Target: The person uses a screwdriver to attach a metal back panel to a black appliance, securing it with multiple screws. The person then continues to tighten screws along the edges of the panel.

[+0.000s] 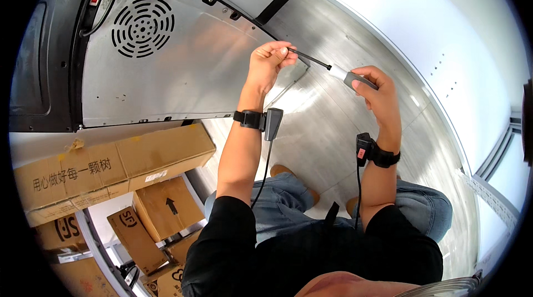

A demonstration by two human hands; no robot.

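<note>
I hold a screwdriver with a grey and white handle and a long dark shaft in front of me. My right hand is closed around its handle. At the far end of the shaft, the fingertips of my left hand pinch the tip. Whether a small part also sits between those fingers cannot be made out. Left of my left hand lies a large metal panel with a round slotted vent, part of an appliance-like cabinet. Both hands are in the air, the left one in front of the panel's edge.
Below the panel at left rests a long cardboard box, with several smaller cartons under it. A black cable hangs at the panel's upper left. White furniture curves along the right. Pale wood-look flooring lies under my hands.
</note>
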